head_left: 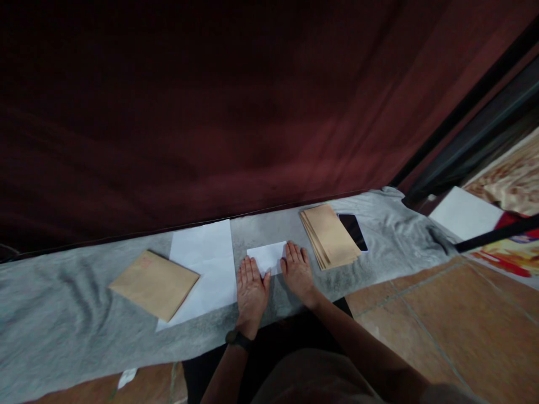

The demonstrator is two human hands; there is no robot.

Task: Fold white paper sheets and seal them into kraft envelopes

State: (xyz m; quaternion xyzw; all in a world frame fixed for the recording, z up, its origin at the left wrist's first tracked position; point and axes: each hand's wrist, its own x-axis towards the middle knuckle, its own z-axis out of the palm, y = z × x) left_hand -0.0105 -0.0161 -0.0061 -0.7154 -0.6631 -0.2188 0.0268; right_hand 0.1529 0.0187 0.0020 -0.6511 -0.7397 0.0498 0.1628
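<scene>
A small white sheet of paper (266,257), apparently folded, lies on the grey cloth between my hands. My left hand (251,286) rests flat over its left edge, fingers stretched out and pointing away from me. On the right edge, my right hand (297,271) lies flat too, its fingers extended. Just left of my left hand are large white sheets (206,252), partly covered by a brown envelope (155,283). To the right of my right hand sits a fanned stack of brown envelopes (330,235).
A dark phone (353,231) lies partly beneath the envelope stack. The grey cloth (63,314) covers a narrow surface against a dark red upright panel (236,112). Tiled floor (442,314) shows at the front right. A white scrap (127,377) is on the floor at lower left.
</scene>
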